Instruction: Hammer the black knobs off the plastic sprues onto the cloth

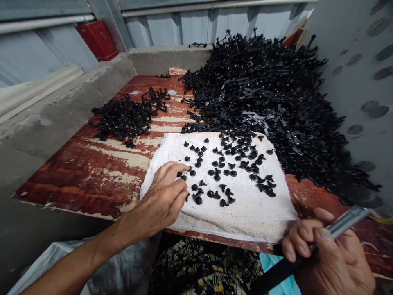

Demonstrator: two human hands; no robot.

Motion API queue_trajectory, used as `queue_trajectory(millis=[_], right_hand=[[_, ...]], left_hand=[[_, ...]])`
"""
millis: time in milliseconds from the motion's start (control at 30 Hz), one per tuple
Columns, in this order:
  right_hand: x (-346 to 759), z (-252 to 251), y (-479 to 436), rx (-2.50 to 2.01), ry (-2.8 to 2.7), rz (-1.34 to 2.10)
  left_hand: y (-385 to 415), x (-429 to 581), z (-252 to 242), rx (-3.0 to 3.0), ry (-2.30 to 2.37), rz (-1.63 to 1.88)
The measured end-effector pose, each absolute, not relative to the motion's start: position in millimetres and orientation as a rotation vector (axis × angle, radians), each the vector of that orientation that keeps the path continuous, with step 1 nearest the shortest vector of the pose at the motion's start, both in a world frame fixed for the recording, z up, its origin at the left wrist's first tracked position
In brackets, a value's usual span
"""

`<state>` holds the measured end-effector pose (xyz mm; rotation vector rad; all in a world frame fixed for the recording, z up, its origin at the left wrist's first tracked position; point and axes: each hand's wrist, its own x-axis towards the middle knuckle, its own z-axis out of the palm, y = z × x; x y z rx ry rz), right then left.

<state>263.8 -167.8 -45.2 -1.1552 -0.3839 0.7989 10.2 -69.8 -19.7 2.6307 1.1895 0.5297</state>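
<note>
A white cloth [245, 221] lies on the worn table, with many small black disc-and-stem pieces [217, 178] scattered over it. Over the cloth's left side is my left hand [167, 192]. Its index fingertip touches one of these pieces, while the thumb is apart from it; the other fingers are curled and partly hidden. At the lower right, my right hand [331, 254] is wrapped around a black-handled metal tool [346, 223]. The tool's shiny shaft points up and right; its black handle slants down toward my lap.
A large heap of black jointed parts [260, 82] covers the table's back right. A smaller black pile [123, 119] sits at the left on the red-brown tabletop [73, 164]. A red box [97, 40] rests on the concrete ledge, and a grey spotted panel [353, 82] stands right.
</note>
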Motion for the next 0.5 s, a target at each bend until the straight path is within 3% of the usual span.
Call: queue_trajectory(millis=[133, 500], right_hand=[[263, -46, -169, -1.144, -0.383, 0.81], [261, -42, -167, -1.197, -0.377, 0.775]], left_hand=[[-74, 9, -23, 2.687, 1.33, 0.626], [-94, 17, -30, 2.834, 1.115, 0.733]])
